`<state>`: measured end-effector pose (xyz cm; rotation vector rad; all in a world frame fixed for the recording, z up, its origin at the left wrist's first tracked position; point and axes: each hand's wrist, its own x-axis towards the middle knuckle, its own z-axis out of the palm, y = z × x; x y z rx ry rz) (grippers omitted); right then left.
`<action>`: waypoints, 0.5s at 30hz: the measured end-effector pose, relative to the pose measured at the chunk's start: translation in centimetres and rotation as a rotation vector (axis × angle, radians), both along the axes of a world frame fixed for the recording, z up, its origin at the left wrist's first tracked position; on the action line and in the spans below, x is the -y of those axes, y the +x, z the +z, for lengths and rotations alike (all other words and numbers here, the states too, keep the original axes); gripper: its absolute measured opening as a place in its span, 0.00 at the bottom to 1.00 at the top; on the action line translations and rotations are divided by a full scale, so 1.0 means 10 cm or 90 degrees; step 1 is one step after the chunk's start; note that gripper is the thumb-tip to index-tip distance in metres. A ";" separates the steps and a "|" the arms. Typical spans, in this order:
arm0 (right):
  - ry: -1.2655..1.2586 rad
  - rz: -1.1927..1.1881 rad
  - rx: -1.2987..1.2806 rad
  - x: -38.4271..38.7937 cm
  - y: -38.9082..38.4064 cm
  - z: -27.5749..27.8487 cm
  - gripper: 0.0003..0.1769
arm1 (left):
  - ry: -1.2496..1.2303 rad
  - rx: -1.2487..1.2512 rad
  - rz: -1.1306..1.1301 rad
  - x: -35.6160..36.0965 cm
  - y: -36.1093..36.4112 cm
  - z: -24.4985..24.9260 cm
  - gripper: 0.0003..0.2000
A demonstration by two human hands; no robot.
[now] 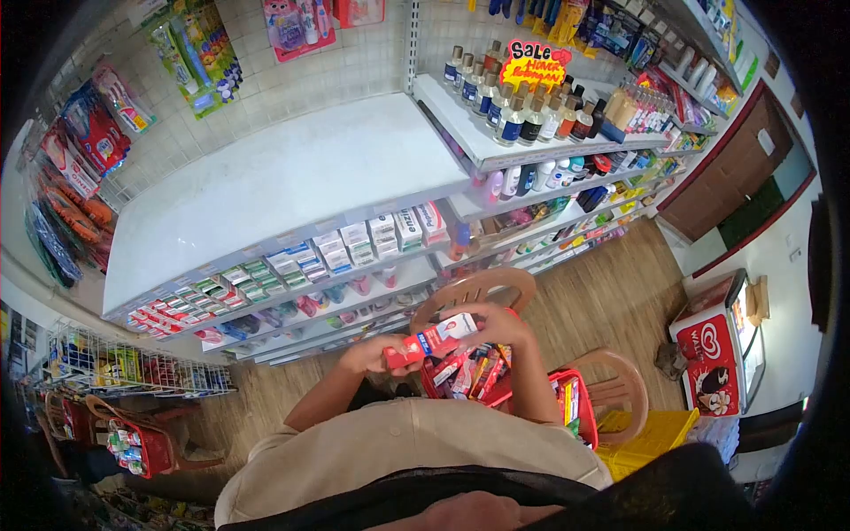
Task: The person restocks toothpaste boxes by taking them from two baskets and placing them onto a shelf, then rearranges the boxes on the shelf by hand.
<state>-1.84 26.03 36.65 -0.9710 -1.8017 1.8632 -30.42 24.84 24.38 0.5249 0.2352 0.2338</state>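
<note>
holding one red-white box (431,340) — left grip (370,356), right grip (490,326), both closed around it

Red, white and blue box (431,342)

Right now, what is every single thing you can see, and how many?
Held packaging: one or two boxes; red, white, blue; middle
Baskets: at least three, red, centre, lower right, lower left
Loose boxes: many, mostly red, basket below packaging
Chairs: at least three, brown, near baskets
Crate: one, yellow, lower right
Shelf top: one, white, upper left
Small cartons: many, red, green, white, under shelf
Bottles: many, mixed colours, upper right
Sale sign: one, yellow and red, by bottles
Hanging packs: many, mixed, upper left
Wire rack: one, pale, left
Freezer: one, red and white, right
Door: one, brown, upper right
Shirt: one, tan, bottom
Left grip: one, bare, red end of packaging
Right grip: one, bare, white end
</note>
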 end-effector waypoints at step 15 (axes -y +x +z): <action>0.326 -0.561 -0.223 -0.92 -0.47 -0.39 0.25 | -0.105 -0.054 0.204 0.04 -0.38 0.06 0.38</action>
